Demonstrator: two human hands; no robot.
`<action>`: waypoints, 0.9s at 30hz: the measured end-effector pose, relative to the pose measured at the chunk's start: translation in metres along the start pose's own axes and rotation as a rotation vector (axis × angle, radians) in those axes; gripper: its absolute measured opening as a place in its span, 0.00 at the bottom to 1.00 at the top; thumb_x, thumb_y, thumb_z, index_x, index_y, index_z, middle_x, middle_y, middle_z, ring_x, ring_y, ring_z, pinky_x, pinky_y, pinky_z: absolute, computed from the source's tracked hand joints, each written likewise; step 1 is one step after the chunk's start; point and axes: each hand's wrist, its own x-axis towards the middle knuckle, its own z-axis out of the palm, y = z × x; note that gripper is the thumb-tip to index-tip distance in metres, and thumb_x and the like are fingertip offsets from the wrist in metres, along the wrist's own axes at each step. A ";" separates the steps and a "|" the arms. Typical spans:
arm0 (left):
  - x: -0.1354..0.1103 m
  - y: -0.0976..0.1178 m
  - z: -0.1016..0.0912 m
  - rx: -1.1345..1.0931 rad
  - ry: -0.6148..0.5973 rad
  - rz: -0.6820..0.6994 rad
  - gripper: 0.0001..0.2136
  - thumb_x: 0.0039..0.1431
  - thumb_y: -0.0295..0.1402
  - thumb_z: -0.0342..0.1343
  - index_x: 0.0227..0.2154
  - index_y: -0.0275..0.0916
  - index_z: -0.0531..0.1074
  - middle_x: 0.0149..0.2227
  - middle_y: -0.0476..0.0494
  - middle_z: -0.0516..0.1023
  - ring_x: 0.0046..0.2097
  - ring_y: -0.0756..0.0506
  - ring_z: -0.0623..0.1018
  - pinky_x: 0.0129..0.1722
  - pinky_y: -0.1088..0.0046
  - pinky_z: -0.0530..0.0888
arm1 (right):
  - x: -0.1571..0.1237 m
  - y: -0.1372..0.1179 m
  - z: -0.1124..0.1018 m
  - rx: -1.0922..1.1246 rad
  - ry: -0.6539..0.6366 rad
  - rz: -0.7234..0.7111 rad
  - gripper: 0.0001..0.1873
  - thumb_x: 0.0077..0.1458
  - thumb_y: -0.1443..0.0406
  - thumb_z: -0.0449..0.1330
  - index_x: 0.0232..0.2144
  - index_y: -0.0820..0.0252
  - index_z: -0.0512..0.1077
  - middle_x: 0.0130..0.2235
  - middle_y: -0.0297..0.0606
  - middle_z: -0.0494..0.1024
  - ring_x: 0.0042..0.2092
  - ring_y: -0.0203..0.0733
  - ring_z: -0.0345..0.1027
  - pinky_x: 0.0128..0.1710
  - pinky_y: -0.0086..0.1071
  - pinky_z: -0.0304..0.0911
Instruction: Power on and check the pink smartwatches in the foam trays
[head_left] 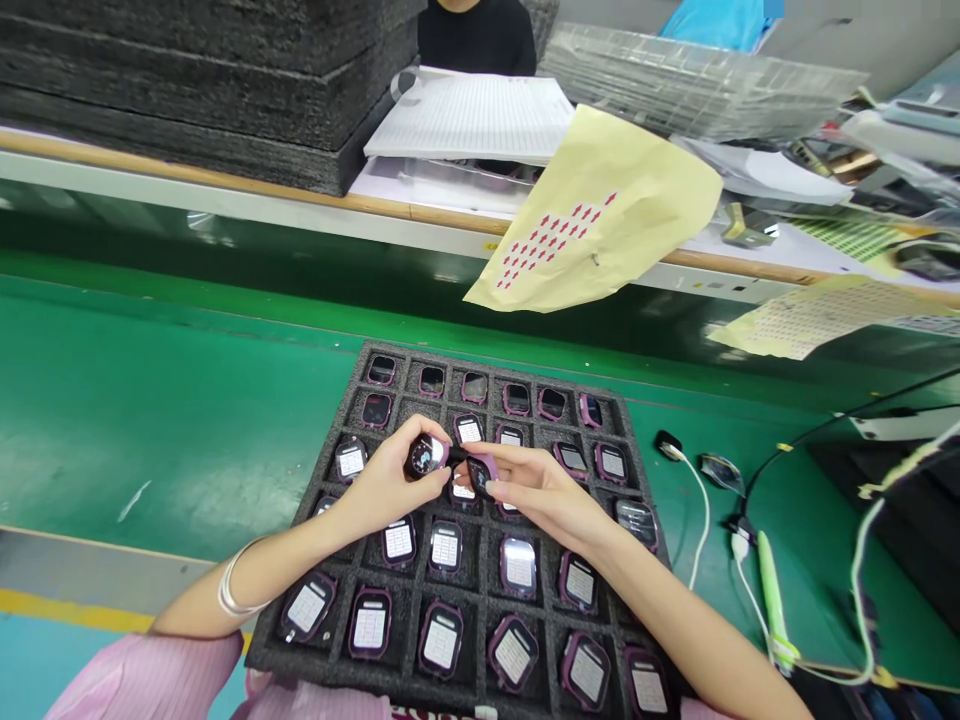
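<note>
The left hand (386, 480) holds a small watch (426, 455), black face up, purple rim. The right hand (536, 490) pinches a second watch (480, 472) beside it. Both are just above the foam tray (480, 560) on the green surface (150, 400).

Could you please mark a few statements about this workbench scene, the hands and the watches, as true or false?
1. The left hand holds a watch above the foam tray. True.
2. The right hand is flat on the green belt. False: it holds a second watch over the tray.
3. The tray's pockets are all bare. False: most hold watches.
4. A yellow sheet with red arrow stickers hangs over the far bench edge. True.
5. A white cable lies right of the tray. True.
</note>
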 end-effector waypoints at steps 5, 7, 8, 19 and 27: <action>-0.004 0.003 0.003 0.042 -0.109 -0.020 0.10 0.50 0.22 0.51 0.35 0.39 0.63 0.33 0.51 0.67 0.37 0.48 0.69 0.40 0.72 0.65 | -0.002 -0.004 -0.002 -0.034 0.054 -0.016 0.23 0.51 0.69 0.66 0.50 0.57 0.72 0.45 0.42 0.78 0.51 0.44 0.69 0.53 0.37 0.60; -0.004 0.004 0.003 0.046 -0.111 -0.023 0.10 0.50 0.22 0.51 0.36 0.39 0.63 0.33 0.51 0.67 0.37 0.48 0.68 0.39 0.72 0.65 | -0.002 -0.005 -0.002 -0.036 0.058 -0.025 0.22 0.50 0.69 0.66 0.49 0.57 0.72 0.45 0.42 0.78 0.50 0.44 0.70 0.52 0.37 0.61; -0.004 0.004 0.002 0.045 -0.102 -0.020 0.10 0.50 0.22 0.51 0.36 0.39 0.62 0.33 0.51 0.67 0.37 0.49 0.68 0.39 0.73 0.65 | -0.003 -0.006 -0.001 -0.036 0.060 -0.024 0.22 0.50 0.69 0.66 0.49 0.57 0.73 0.45 0.42 0.78 0.49 0.44 0.70 0.51 0.36 0.61; -0.006 0.003 0.000 -0.067 -0.093 -0.064 0.08 0.54 0.23 0.49 0.36 0.40 0.60 0.30 0.54 0.62 0.25 0.54 0.64 0.25 0.79 0.63 | -0.006 -0.012 0.003 -0.060 0.126 -0.029 0.22 0.47 0.68 0.68 0.47 0.58 0.75 0.42 0.43 0.79 0.46 0.45 0.73 0.48 0.38 0.64; -0.009 0.001 0.000 -0.126 -0.096 -0.084 0.10 0.55 0.23 0.50 0.39 0.41 0.59 0.31 0.54 0.61 0.20 0.57 0.62 0.20 0.81 0.62 | -0.008 -0.012 0.005 -0.071 0.112 -0.020 0.23 0.46 0.67 0.69 0.47 0.58 0.75 0.42 0.43 0.79 0.46 0.46 0.73 0.51 0.42 0.63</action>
